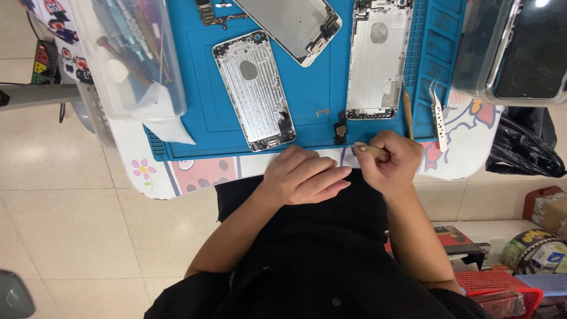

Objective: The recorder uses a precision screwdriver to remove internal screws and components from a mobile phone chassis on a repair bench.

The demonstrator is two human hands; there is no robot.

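Right hand (393, 162) closed around a wooden-handled tool (372, 150), tip aimed toward 9 o'clock at the table (460, 147) edge. Left hand (301, 177) flat, fingers loosely together, holding nothing, just beside. Small black part (341, 127) on the blue mat (313, 88) at 11 o'clock from the tool; silver phone housing (255, 91) farther, toward 10 o'clock.

Bright even overhead light; soft glare on floor tiles (35, 155); faint shadows; sharp centre, slight wide-angle stretch at edges.
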